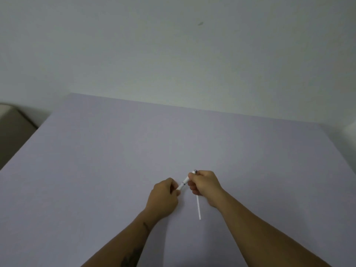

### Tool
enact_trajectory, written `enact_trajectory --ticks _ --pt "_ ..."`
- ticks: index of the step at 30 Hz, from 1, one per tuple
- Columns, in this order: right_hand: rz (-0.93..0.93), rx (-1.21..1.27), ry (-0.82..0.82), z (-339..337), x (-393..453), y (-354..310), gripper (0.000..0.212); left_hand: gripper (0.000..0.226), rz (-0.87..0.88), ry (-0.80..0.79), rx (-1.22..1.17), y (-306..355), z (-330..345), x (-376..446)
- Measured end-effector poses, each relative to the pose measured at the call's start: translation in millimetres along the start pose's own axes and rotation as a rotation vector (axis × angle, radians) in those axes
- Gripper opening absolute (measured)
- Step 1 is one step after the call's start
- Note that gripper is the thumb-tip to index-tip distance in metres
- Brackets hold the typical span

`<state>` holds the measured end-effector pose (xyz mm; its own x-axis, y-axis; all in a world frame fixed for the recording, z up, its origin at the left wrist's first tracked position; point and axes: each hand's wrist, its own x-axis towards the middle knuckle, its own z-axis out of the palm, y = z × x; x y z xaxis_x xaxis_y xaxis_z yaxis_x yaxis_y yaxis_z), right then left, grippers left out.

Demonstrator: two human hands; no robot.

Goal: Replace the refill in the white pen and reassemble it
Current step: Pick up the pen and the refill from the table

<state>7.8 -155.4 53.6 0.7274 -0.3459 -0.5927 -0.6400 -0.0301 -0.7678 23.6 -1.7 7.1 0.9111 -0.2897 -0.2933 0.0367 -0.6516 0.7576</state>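
From where I watched, the white pen (pixel 186 180) was held up over the pale lilac counter (pixel 115 160), slanting from a dark-tipped end at the upper right down to the lower left. The right hand (pixel 205 185) had its grip closed around the pen's upper part, fingers curled over the barrel so that only the dark end stuck out above the knuckles. The left hand (pixel 164 195), just to the left of the pen and a little nearer me, had its grip pinched shut on the pen's lower end; I could not tell how much of the barrel was hidden inside that fist. A dark band showed on the pen about midway between the two hands. A thin white refill (pixel 198 208) ran down from beneath the right hand toward me, below and to the right of the pen; I could not tell whether it lay on the counter or was held by the lower fingers of that hand. Both forearms were bare, and the left one carried dark markings. Beyond the pen, the counter met a plain pale wall (pixel 173 45).
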Motion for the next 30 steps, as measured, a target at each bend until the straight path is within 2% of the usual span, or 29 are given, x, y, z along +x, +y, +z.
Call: enact_trajectory --ticks 3,10,15,18,23,26,30 --pt "0.021 0.112 -0.006 7.1 3.9 -4.7 0.017 0.005 -0.022 0.002 0.004 1.6 -10.3 -2.7" --pt "0.201 0.252 0.009 19.4 20.5 -3.7 0.017 0.017 -0.082 -0.054 -0.013 9.5 -17.0 -7.2" --pt "0.189 0.298 0.101 17.0 41.5 -3.1 0.025 0.02 -0.194 -0.099 -0.009 -3.8 -19.5 -14.9" --pt "0.102 0.006 0.055 3.0 59.6 -4.1 0.025 0.016 -0.273 -0.05 -0.054 -16.6 -22.9 -22.0" --pt "-0.072 -0.483 0.004 13.9 71.9 -4.4 0.011 0.01 -0.309 -0.014 -0.084 -23.0 -27.4 -20.5" --pt "-0.123 -0.65 -0.032 25.2 74.0 -3.3 0.013 0.01 -0.313 -0.034 -0.069 -23.6 -28.1 -21.9" --pt "-0.125 -0.726 0.001 32.9 76.8 -5.0 0.013 0.015 -0.32 -0.054 -0.078 -25.9 -28.2 -25.8"
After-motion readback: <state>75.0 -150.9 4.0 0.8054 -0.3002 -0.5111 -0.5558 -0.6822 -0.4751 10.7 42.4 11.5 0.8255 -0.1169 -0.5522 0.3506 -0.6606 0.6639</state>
